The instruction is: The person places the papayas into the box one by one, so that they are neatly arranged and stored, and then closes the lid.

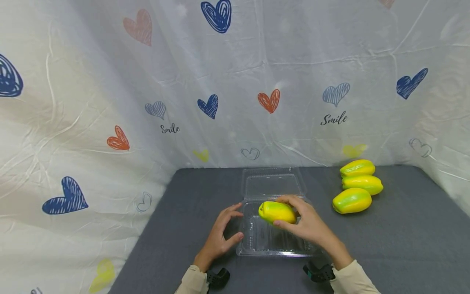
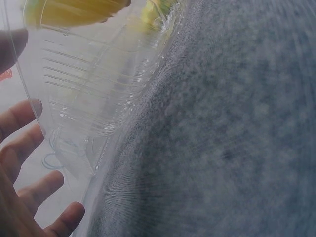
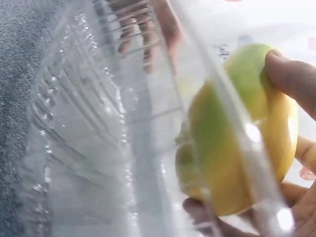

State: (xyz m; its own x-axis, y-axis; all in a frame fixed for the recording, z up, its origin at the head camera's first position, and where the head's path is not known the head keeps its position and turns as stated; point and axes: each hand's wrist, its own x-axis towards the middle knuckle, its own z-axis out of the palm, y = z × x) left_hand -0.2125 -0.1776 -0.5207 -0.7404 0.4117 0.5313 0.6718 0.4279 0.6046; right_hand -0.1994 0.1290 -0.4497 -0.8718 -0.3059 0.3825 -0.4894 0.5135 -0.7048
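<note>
A yellow-green papaya (image 1: 276, 212) is held in my right hand (image 1: 308, 220), with the thumb on its near side and the fingers on its far side. It is over the base of a clear plastic clamshell container (image 1: 264, 249), whose lid (image 1: 273, 183) lies folded back behind. In the right wrist view the papaya (image 3: 237, 138) shows partly through the container's clear wall. My left hand (image 1: 220, 234) is at the container's left edge, fingers spread and holding nothing. Those fingers appear beside the clear wall (image 2: 84, 84) in the left wrist view.
Three more papayas lie in a loose column at the right rear of the grey table (image 1: 411, 241); the nearest papaya (image 1: 352, 201) is in front. Behind the table hangs a white curtain (image 1: 301, 73) printed with hearts. Black straps (image 1: 318, 272) are on both wrists.
</note>
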